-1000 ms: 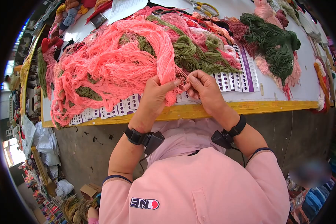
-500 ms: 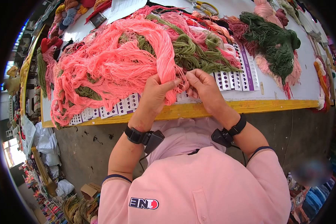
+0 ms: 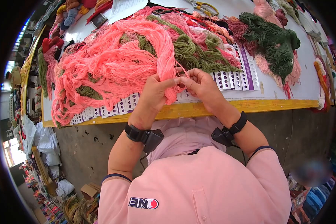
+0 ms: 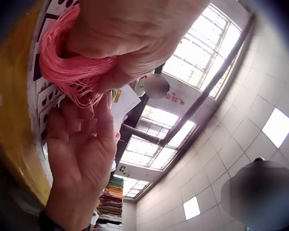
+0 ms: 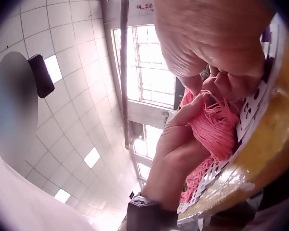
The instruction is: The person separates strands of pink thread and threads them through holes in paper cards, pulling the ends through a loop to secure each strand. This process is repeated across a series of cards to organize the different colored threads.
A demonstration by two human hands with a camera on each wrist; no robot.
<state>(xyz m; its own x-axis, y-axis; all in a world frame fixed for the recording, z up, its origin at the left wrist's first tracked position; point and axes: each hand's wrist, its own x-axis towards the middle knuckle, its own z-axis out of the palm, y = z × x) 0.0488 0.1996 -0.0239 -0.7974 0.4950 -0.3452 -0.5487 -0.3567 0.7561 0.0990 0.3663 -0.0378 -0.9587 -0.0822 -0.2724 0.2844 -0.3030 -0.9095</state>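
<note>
A thick skein of bright pink yarn (image 3: 166,61) hangs over the pile toward the table's front edge. My left hand (image 3: 154,93) grips its lower end, with the thumb laid across the strands. Close beside it, my right hand (image 3: 204,89) pinches a few pink strands (image 3: 182,69) drawn out from the skein. In the left wrist view the yarn loop (image 4: 62,57) bends round the left hand, and the right hand's fingers meet its loose strands. The right wrist view shows both hands' fingertips together at the top of the bundle (image 5: 214,127).
Olive green yarn (image 3: 194,54) lies under and beside the pink. Punched white and purple cards (image 3: 246,71) line the table's yellow front edge (image 3: 250,107). Dark green yarn (image 3: 274,44) sits at right; yellow-handled scissors (image 3: 205,8) lie at the back.
My right hand has shifted slightly left, its thumb now close to the left thumb. The strands between the hands have changed shape. The left hand keeps its hold on the skein.
</note>
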